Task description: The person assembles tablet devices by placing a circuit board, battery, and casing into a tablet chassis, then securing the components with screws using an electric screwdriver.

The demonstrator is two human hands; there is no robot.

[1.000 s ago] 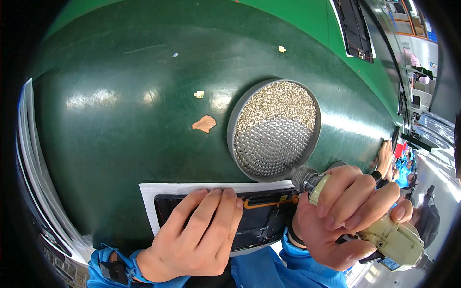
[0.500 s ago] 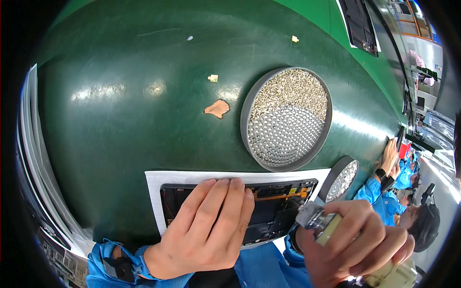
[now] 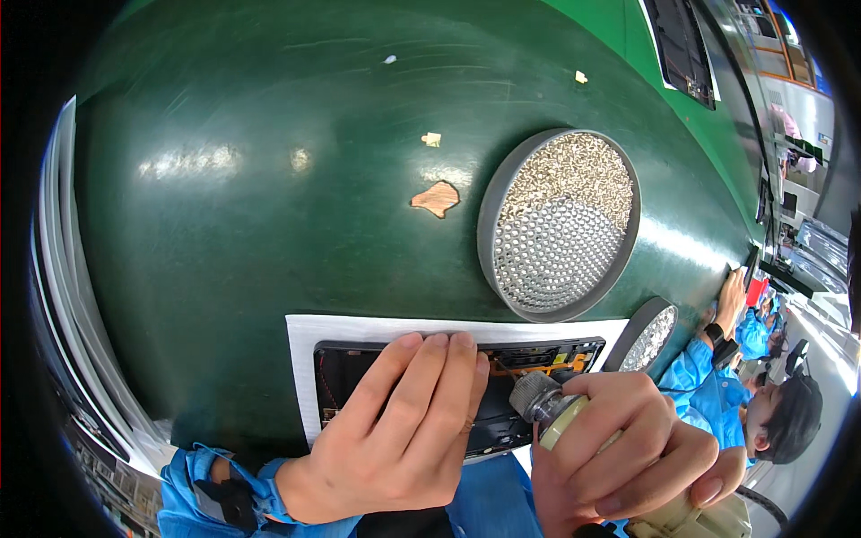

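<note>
A thin black device casing (image 3: pixel 341 369), like an opened tablet, lies on a white sheet (image 3: pixel 301 372) at the table's near edge. Across its middle my left hand (image 3: pixel 395 435) rests flat, fingers stretched out and side by side, thumb mostly hidden. In my right hand (image 3: pixel 619 453) is an electric screwdriver (image 3: pixel 540 399) with a knurled metal collar and a cream body, gripped from above. Its thin bit slants up and left over the casing, close to my left fingertips and an orange ribbon cable (image 3: pixel 538 368). Whether the bit touches a screw cannot be made out.
A round grey dish (image 3: pixel 487 235) with a dimpled floor holds many small screws. Beside the casing sits a smaller dish (image 3: pixel 619 345). A brown scrap (image 3: pixel 437 199) and small pale bits lie beyond. Curved pale panels (image 3: pixel 85 314) stand left; a co-worker in blue (image 3: pixel 717 381) sits right.
The screwdriver and my right hand have swung left over the casing, bringing the bit near my left fingertips. My left hand stays on the casing. The whole view has shifted slightly.
</note>
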